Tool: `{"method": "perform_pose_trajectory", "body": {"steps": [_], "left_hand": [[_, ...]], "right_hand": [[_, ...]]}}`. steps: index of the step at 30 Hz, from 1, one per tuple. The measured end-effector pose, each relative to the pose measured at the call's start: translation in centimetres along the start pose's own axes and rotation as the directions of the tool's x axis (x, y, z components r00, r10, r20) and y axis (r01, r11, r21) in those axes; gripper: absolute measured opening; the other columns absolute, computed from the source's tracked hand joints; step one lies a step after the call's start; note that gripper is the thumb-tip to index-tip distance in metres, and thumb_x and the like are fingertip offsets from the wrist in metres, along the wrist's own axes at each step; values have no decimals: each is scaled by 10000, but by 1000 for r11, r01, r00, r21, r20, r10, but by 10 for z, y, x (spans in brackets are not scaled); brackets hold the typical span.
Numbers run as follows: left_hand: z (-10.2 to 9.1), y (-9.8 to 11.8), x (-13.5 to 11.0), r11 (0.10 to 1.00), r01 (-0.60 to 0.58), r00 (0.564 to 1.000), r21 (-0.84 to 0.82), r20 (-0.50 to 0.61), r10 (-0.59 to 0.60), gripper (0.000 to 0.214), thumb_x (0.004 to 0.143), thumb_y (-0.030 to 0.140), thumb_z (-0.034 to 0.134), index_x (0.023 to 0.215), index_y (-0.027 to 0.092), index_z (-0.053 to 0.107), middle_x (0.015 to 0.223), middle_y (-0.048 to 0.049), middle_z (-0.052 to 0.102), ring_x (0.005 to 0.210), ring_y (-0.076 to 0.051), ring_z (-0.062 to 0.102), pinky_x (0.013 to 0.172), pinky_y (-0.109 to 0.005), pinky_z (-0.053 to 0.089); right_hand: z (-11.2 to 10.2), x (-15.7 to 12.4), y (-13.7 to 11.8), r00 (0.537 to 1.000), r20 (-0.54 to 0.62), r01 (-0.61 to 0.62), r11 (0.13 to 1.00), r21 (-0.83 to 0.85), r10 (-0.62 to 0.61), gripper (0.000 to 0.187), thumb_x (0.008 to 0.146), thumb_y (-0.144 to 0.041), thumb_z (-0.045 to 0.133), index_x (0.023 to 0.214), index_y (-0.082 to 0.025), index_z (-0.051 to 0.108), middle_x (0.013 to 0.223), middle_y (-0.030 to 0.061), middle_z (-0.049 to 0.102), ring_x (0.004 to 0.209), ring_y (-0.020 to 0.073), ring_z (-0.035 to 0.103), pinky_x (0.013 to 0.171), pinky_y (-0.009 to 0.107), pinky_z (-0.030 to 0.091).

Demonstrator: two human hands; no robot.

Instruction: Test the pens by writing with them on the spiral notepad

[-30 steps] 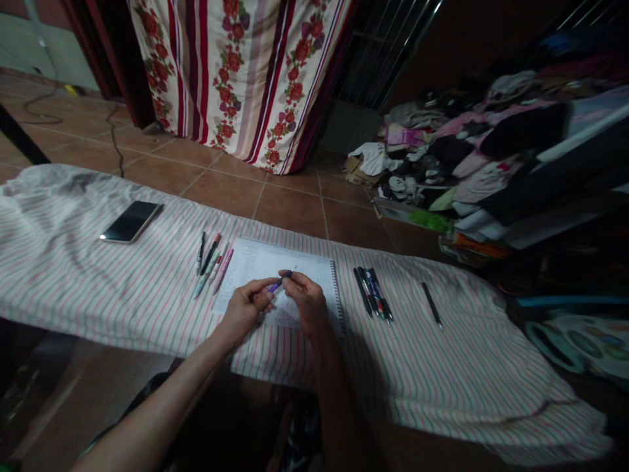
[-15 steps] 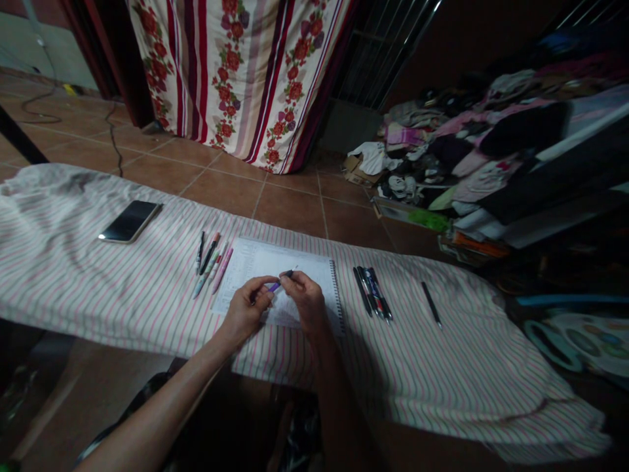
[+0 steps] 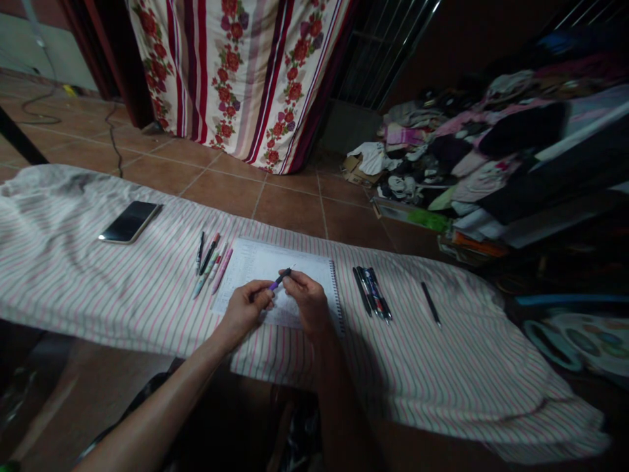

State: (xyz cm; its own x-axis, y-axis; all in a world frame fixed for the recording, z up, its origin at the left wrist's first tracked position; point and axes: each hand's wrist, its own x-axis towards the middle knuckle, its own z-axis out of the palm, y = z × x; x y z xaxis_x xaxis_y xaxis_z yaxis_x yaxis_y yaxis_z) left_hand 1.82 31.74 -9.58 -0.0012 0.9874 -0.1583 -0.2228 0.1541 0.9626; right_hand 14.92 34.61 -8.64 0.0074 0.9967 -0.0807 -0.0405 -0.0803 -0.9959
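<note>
Both my hands meet over a spiral notebook [image 3: 260, 262] that lies open on a striped cloth. My left hand [image 3: 244, 308] pinches the rear end of a purple pen [image 3: 276, 283]. The fingers of my right hand [image 3: 307, 303] close on the pen's dark front end. The pen is lifted slightly above the page and points up to the right. Left of the notebook lies a row of several pens [image 3: 211, 261]. To its right lies a bunch of dark pens [image 3: 372, 292], and farther right a single black pen [image 3: 431, 303].
A phone [image 3: 130, 221] lies face up on the striped cloth [image 3: 73, 275] at the left. Beyond is a brown tiled floor [image 3: 289, 203], a floral curtain [image 3: 246, 72] and a cable. A heap of clothes and clutter [image 3: 472, 151] fills the right side.
My hands and the purple pen shifted only slightly over the notebook. Everything else lies where it was.
</note>
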Motion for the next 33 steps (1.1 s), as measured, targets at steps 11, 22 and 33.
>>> {"method": "perform_pose_trajectory", "body": {"steps": [11,22,33], "left_hand": [[1,1,0,1000,10,1000,3,30,-10,264,650,276,644,856,111,640,551,17,589,541,-100,524,584,-237,414],[1,-1,0,995,-48,999,86,-9,49,226,669,276,623,836,124,624,578,14,586,565,-111,527,573,-232,400],[2,-6,1,991,-61,998,115,-28,64,264,671,293,625,871,121,631,611,1,602,585,-117,535,588,-234,412]], "right_hand": [[0,-1,-3,1000,11,1,999,-38,-1,270,632,-344,641,833,-176,703,678,0,658,645,136,569,625,254,433],[3,0,3,1000,24,4,1000,-13,-3,277,639,-351,639,845,-173,687,742,9,671,702,148,593,661,257,441],[1,1,2,999,34,-5,1000,18,4,289,631,-329,646,867,-168,690,683,-9,647,639,117,558,601,227,418]]}}
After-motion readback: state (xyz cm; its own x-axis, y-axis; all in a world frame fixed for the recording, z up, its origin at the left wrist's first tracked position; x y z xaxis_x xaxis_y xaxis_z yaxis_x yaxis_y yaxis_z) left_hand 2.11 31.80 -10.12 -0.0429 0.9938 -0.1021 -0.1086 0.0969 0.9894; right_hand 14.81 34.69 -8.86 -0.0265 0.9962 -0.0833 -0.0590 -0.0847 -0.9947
